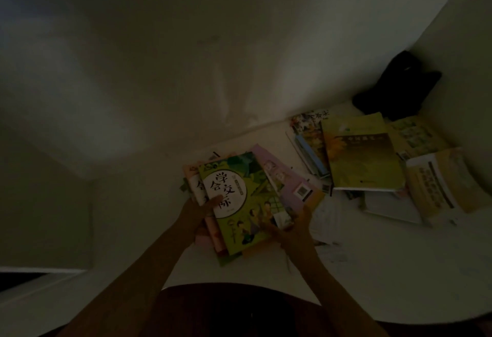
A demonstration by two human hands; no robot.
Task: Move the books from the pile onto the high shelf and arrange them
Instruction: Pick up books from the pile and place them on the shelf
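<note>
Head camera looks down past our dark shirt (pixel 239 312) and along both forearms to a small stack of books (pixel 239 203) that we hold between us, resting on or just above a pale surface (pixel 372 270); we cannot tell which. Our left hand (pixel 198 213) is clamped on the stack's left edge, thumb lying across the green cover (pixel 237 198) on top. Our right hand (pixel 290 227) grips the right edge, fingers curled underneath. We judge this two-sided hold is meant to square up the fanned books so they lift as one bundle, since several covers, a pink one (pixel 290 179) among them, stick out at angles.

Beyond and to the right lies the rest of the pile (pixel 378 161), loose and overlapping, a yellow-green book (pixel 362 158) uppermost. A black shape (pixel 396 89) sits in the far corner; it could be a bag or cloth.

Dim light blurs most titles and edges. How many books we hold is unclear, as the lower ones are covered. No high shelf shows anywhere, only bare wall (pixel 213 57) above.
</note>
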